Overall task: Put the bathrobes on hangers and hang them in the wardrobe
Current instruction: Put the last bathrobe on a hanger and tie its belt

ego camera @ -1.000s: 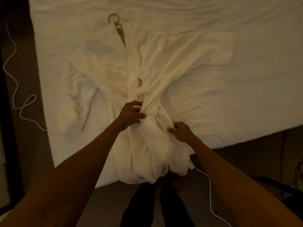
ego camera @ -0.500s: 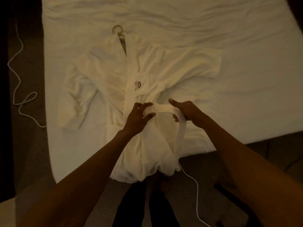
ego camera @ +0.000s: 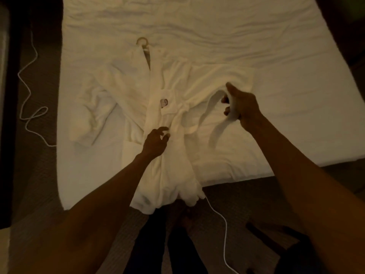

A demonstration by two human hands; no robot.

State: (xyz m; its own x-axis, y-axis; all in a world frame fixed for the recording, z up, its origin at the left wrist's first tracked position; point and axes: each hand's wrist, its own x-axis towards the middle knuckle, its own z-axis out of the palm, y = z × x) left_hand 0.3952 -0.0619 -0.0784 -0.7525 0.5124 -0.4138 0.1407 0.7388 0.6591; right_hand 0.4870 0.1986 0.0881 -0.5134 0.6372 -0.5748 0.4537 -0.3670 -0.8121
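Bathrobe [ego camera: 136, 91], white, is spread flat on the bed [ego camera: 276, 56], with a hanger hook [ego camera: 141, 40] seen at its collar. A round emblem [ego camera: 164, 102] is stitched on the chest; its writing cannot be read. The belt [ego camera: 206, 109] is gripped by the right hand [ego camera: 240, 104]. The left hand [ego camera: 156, 140] is rested at the waist, fingers loosely spread.

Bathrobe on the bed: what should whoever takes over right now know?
Right hand grips the belt, drawn out to the right side. Left hand rests with loose fingers on the bathrobe at the waist. The robe lies front-up on the bed, hem hanging over the near edge. The hanger hook shows at the collar. Done: robe on hanger. Left: probably tie the belt, then carry the robe to the wardrobe, which is not in view.
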